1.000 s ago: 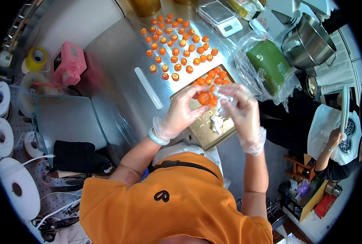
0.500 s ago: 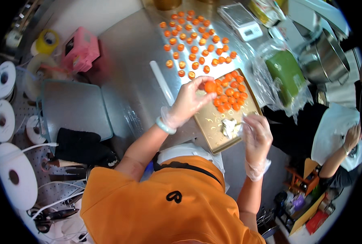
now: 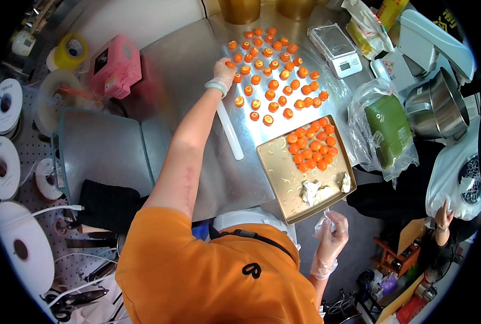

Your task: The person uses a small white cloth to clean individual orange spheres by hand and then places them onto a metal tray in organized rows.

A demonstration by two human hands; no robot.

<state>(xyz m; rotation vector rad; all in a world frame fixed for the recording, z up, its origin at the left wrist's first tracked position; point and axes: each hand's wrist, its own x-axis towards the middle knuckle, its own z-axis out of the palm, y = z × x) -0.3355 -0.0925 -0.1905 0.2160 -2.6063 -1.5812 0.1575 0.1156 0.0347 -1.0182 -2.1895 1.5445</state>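
At the far left of the spread, my left hand [image 3: 224, 74], in a clear glove, pinches a small round orange piece [image 3: 230, 63] against the metal table. Several similar orange pieces [image 3: 273, 84], many with pale tops, stand spaced out on the table. A gold tray [image 3: 277, 186] nearer me holds a cluster of shiny orange balls [image 3: 315, 146], pale crescent marks and crumpled white tissues [image 3: 309, 191]. Below the tray's near right corner, my gloved right hand [image 3: 333, 237] is closed with its fingers on a crumpled whitish tissue [image 3: 322, 222]. I cannot tell what kind the orange pieces are.
A white bar [image 3: 229, 132] lies left of the tray. Around the table are a digital scale [image 3: 335, 51], a green pack in clear plastic [image 3: 386, 127], metal bowls [image 3: 435, 105], and a pink device [image 3: 114, 67]. Another person's hand [image 3: 443, 215] is at the right.
My left hand has moved from over the tray to the far left of the spread, carrying an orange piece. My right hand has dropped back toward me; another white tissue now lies in the tray.
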